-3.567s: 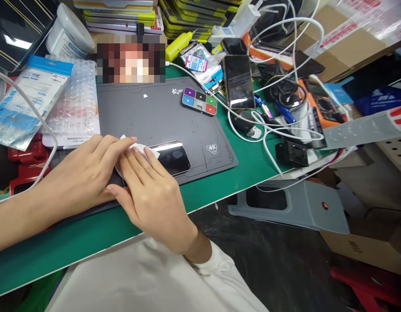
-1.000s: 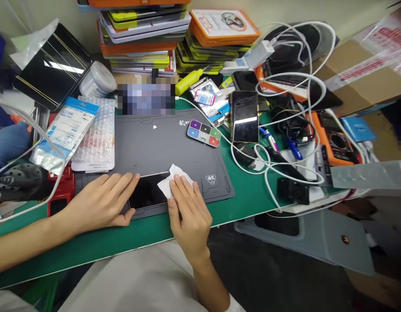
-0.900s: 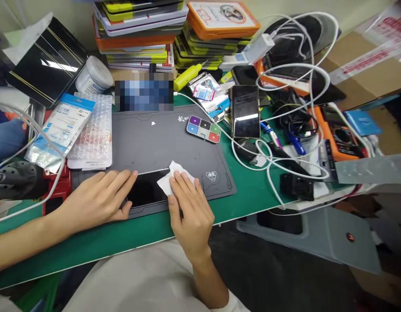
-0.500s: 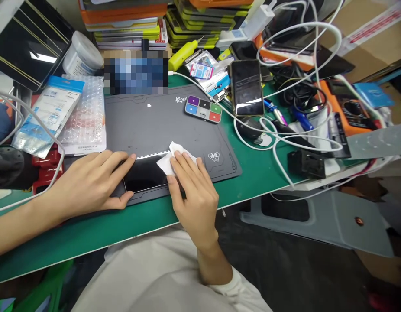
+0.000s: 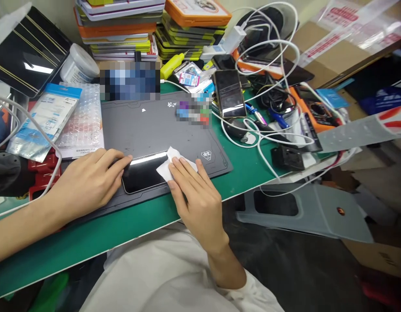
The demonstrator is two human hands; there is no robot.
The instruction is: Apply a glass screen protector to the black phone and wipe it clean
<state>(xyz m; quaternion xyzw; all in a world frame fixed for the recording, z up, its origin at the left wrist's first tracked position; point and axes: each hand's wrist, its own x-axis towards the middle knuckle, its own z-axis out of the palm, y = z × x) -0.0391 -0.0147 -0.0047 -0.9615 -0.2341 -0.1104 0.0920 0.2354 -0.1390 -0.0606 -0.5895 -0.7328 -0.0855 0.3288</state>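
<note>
The phone [image 5: 143,175] lies flat near the front edge of the dark grey mat [image 5: 161,130], glossy black face up. Its long axis runs left to right, the right end angled slightly toward the far side; which end is its top I cannot tell. The left hand [image 5: 93,180] is at the phone's left end, fingers close together and bent, the index fingertip at the far left corner. The right hand [image 5: 197,197] lies palm down over the right end, its fingers extended and nearly together, pressing a white wipe [image 5: 166,168] on the glass. The mat rests on the green table [image 5: 246,169]; a second phone [image 5: 230,93] lies farther right, its long axis running near to far.
</note>
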